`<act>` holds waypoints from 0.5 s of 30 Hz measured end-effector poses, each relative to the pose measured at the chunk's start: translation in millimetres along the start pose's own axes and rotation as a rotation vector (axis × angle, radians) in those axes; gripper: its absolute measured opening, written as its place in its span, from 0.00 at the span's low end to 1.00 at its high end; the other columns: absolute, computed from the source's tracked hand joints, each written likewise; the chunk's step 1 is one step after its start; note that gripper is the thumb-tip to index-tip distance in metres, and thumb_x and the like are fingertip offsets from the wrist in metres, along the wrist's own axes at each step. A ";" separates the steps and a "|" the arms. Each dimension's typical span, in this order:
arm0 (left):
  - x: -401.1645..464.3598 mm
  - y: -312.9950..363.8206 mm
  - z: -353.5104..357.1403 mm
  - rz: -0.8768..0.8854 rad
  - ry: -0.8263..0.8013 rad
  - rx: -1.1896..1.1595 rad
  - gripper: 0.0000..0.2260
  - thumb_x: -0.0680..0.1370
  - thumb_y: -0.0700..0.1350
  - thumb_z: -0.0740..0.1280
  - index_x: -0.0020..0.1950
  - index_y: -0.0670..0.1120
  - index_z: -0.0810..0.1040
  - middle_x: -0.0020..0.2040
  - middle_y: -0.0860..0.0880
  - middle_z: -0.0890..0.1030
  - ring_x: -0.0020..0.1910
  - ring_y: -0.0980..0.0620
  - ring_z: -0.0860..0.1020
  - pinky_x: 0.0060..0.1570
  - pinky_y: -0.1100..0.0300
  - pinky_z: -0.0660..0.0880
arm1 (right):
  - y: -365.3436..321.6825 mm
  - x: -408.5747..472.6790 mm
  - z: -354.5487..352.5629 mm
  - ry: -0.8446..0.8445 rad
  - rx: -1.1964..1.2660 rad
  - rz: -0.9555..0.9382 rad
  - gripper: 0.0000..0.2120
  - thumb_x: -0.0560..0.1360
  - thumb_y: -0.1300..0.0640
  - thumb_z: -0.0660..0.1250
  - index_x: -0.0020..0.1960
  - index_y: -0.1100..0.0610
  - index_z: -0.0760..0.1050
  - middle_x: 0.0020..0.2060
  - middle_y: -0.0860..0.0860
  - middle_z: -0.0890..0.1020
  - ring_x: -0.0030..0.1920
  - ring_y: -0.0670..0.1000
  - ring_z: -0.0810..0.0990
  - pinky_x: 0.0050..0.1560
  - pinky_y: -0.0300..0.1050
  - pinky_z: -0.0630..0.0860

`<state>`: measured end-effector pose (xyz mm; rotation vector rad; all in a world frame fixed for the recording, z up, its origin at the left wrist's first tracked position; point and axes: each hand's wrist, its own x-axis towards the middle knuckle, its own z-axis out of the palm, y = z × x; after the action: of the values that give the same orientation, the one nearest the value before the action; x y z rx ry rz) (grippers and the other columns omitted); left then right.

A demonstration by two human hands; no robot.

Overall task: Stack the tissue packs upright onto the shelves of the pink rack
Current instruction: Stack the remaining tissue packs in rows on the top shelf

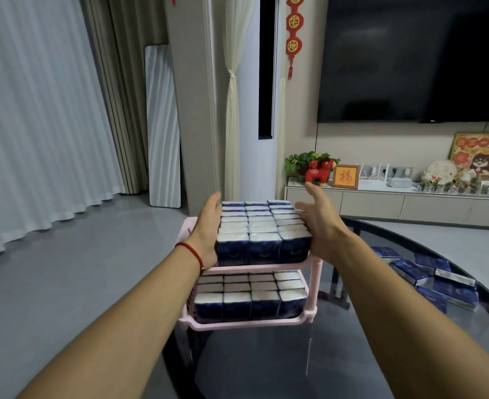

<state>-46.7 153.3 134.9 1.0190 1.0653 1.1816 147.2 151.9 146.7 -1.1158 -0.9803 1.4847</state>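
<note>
- Our left hand (208,226) presses flat, fingers together, against the left side of the upright tissue packs (262,230) on the pink rack's (249,323) top shelf.
- Our right hand (322,223), fingers straight, touches their right side.
- Loose packs (439,280) lie on the glass table (266,367), right of our fingers.

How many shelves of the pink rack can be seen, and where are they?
2. The top shelf holds upright packs, with the left hand and right hand at their sides. The lower shelf sits directly under it, also filled. Others may be hidden.
</note>
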 end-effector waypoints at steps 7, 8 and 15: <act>14.9 -6.3 -6.6 -0.054 -0.053 -0.089 0.27 0.83 0.65 0.51 0.58 0.47 0.82 0.55 0.41 0.86 0.58 0.39 0.82 0.56 0.49 0.78 | -0.5 22.2 -8.2 -0.083 -0.105 0.075 0.41 0.80 0.31 0.49 0.77 0.64 0.65 0.68 0.61 0.78 0.63 0.62 0.81 0.53 0.53 0.80; 17.7 -5.9 -6.6 -0.050 -0.047 -0.086 0.26 0.83 0.65 0.51 0.54 0.48 0.81 0.50 0.42 0.88 0.55 0.40 0.83 0.54 0.51 0.77 | -2.1 23.4 -5.6 -0.049 -0.134 0.068 0.40 0.81 0.31 0.49 0.80 0.61 0.60 0.72 0.59 0.74 0.64 0.61 0.80 0.52 0.52 0.79; 23.0 -7.5 -8.3 -0.017 -0.041 0.044 0.22 0.84 0.64 0.52 0.46 0.51 0.78 0.38 0.48 0.88 0.50 0.44 0.82 0.51 0.53 0.77 | 2.3 39.5 -5.4 0.025 -0.247 0.055 0.36 0.80 0.31 0.50 0.80 0.53 0.60 0.65 0.56 0.76 0.59 0.59 0.81 0.59 0.53 0.78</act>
<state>-51.8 175.7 123.8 1.0622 1.0694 1.1231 148.7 190.5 136.8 -1.3430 -1.1460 1.4167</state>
